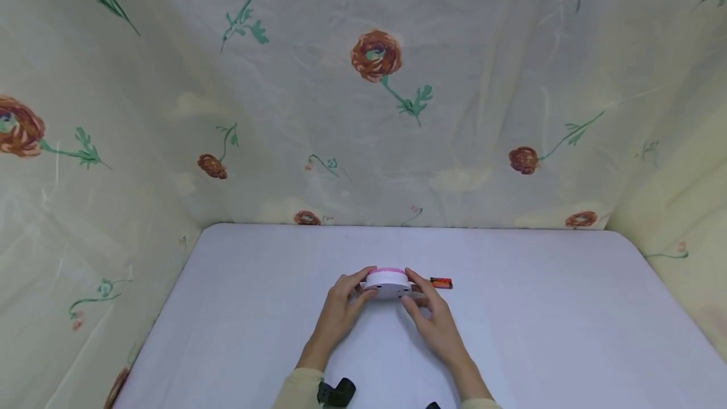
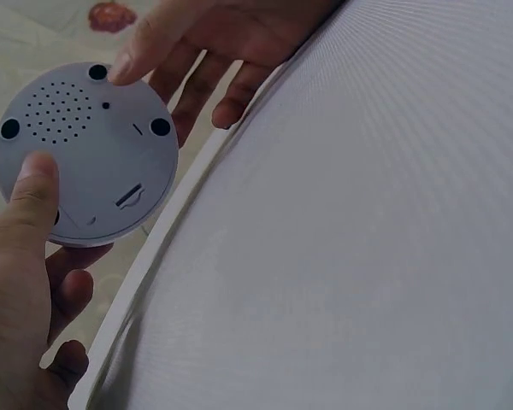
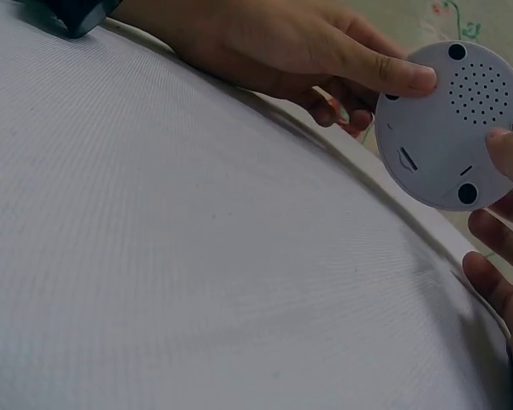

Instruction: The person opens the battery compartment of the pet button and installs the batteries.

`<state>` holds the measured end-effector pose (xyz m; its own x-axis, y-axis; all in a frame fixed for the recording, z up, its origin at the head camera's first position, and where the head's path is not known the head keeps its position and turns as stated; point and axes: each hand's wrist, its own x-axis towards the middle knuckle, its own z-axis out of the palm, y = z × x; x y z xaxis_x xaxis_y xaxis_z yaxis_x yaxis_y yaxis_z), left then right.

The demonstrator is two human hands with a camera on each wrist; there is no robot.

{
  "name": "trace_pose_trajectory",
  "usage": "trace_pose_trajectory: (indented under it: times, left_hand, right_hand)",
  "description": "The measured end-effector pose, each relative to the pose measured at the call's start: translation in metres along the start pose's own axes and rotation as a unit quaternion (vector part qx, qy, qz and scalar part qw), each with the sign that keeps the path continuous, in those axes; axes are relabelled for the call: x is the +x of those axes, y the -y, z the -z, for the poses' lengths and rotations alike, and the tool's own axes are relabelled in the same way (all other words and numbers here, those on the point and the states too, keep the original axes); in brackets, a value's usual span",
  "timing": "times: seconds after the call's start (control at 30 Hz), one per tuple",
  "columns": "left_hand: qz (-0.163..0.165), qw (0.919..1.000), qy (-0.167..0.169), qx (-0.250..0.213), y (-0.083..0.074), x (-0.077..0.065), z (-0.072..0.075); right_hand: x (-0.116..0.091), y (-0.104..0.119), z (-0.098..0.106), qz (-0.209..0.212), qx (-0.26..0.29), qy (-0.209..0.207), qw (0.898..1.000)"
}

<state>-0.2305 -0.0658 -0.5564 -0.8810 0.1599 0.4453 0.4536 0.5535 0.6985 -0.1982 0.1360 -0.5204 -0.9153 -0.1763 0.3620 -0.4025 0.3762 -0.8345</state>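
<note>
A round white device with a pink top edge is held above the table between both hands. Its flat underside shows a cluster of small speaker holes, black round feet and a small slotted cover with a latch. My left hand grips the device's left side, thumb on the underside and fingers behind. On the other side my right hand pinches the rim, its thumb likewise on the underside. The device's opposite face is hidden. Orange-and-black batteries lie on the table just beyond the right hand.
The white-covered table spreads to both sides, its far edge meeting a pale flower-printed curtain. More of that cloth hangs at left and right. A black wrist mount sits on the left forearm.
</note>
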Motion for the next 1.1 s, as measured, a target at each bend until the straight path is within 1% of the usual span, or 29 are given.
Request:
trace_pose_trajectory:
  times: [0.1,0.23,0.37,0.53,0.6,0.77,0.83,0.97,1.03,1.1]
  left_hand:
    - [0.014,0.9998,0.013,0.004,-0.001,0.0,0.001]
    - [0.028,0.9991,0.031,0.003,-0.001,0.001,0.0]
    - [0.035,0.9983,0.044,-0.008,0.0,0.002,-0.001]
    - [0.064,0.9952,0.067,-0.033,0.0,0.001,0.0]
    - [0.076,0.9933,0.076,-0.042,0.0,0.0,0.001]
    - [0.092,0.9899,0.094,-0.053,-0.002,0.0,0.001]
    - [0.092,0.9897,0.097,-0.051,-0.002,0.0,0.001]
    - [0.087,0.9901,0.095,-0.054,-0.004,0.001,0.002]
    - [0.075,0.9897,0.101,-0.068,-0.004,0.001,0.002]
    - [0.058,0.9885,0.113,-0.082,-0.005,0.001,0.002]
  right_hand:
    - [0.0,0.0,0.001,-0.006,-0.002,0.001,1.0]
    - [0.001,-0.001,0.001,-0.022,0.003,-0.008,1.0]
    - [0.002,-0.001,0.001,-0.04,0.021,-0.017,0.999]
    - [0.001,-0.003,0.0,-0.041,0.037,-0.021,0.998]
    - [0.001,-0.005,-0.001,-0.032,0.039,-0.025,0.998]
    - [0.0,-0.025,-0.006,-0.028,0.037,-0.032,0.998]
    - [0.0,-0.032,-0.007,-0.044,0.041,-0.029,0.998]
    - [-0.001,-0.037,-0.007,-0.076,0.043,-0.021,0.996]
    - [-0.001,-0.037,-0.006,-0.085,0.041,-0.017,0.995]
    - [0.0,-0.037,-0.007,-0.092,0.038,-0.014,0.995]
